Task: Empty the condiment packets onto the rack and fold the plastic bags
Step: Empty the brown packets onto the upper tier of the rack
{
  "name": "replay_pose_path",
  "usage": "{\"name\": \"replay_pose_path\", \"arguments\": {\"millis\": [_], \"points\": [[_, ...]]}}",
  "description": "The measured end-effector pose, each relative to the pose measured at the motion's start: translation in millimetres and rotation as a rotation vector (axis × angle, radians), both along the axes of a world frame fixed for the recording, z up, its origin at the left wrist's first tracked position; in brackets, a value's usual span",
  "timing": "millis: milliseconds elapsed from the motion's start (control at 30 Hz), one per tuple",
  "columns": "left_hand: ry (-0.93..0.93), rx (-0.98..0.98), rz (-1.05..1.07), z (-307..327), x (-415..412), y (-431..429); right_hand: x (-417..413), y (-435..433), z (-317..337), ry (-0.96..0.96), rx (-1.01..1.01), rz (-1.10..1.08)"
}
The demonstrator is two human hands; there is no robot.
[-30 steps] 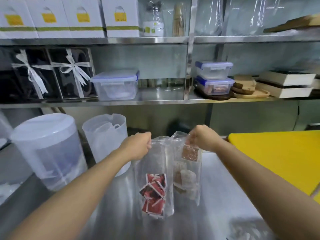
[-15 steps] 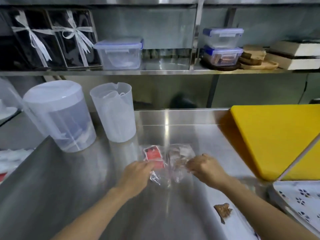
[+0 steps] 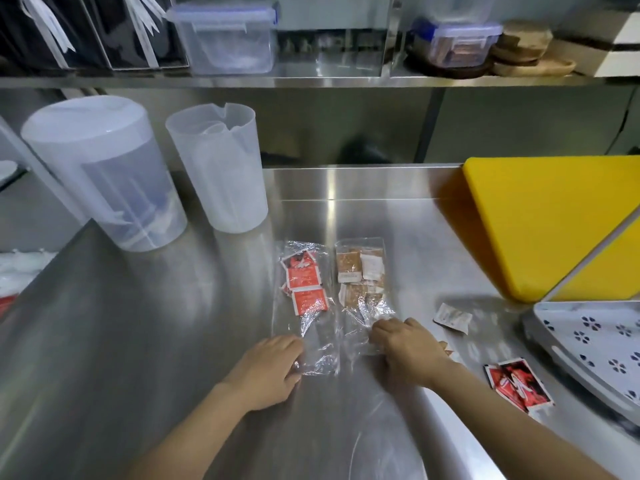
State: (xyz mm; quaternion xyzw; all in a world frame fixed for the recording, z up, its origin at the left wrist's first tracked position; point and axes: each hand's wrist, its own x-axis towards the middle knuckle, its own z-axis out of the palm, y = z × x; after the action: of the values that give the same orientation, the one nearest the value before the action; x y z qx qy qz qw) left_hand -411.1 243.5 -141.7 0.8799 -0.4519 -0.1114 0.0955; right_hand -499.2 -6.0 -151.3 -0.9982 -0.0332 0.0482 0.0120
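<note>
Two clear plastic bags lie flat side by side on the steel counter (image 3: 173, 323). The left bag (image 3: 304, 306) holds red condiment packets; my left hand (image 3: 268, 368) grips its near end. The right bag (image 3: 362, 289) holds brown and white packets; my right hand (image 3: 407, 348) holds its near end with curled fingers. A loose white packet (image 3: 452, 317) and loose red packets (image 3: 517, 384) lie on the counter to the right. The white perforated rack (image 3: 595, 355) sits at the right edge.
Two translucent plastic jugs (image 3: 104, 174) (image 3: 221, 168) stand at the back left. A yellow cutting board (image 3: 554, 223) lies at the back right. A steel shelf (image 3: 311, 79) above carries lidded containers, black boxes and wooden plates.
The bags hung upright from both hands a second ago; now they lie flat on the counter, spread apart. The view has tilted down.
</note>
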Motion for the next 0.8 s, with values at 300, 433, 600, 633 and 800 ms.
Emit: {"name": "replay_pose_path", "arguments": {"millis": [300, 433, 600, 633, 800], "points": [[0.176, -0.096, 0.228, 25, -24, -40, -16, 4, 11, 0.045, 0.312, -0.068], [0.182, -0.095, 0.187, 18, -49, -57, -42, 6, 15, 0.128, 0.323, -0.035], [0.139, -0.129, 0.199, 1, -70, -62, -64, 6, 32, 0.435, 0.379, -0.041], [0.133, -0.130, 0.198, -3, -74, -62, -66, 5, 36, 0.519, 0.368, -0.029], [0.130, -0.132, 0.257, -12, -88, -65, -62, 11, 55, 0.618, 0.464, -0.116]]}}
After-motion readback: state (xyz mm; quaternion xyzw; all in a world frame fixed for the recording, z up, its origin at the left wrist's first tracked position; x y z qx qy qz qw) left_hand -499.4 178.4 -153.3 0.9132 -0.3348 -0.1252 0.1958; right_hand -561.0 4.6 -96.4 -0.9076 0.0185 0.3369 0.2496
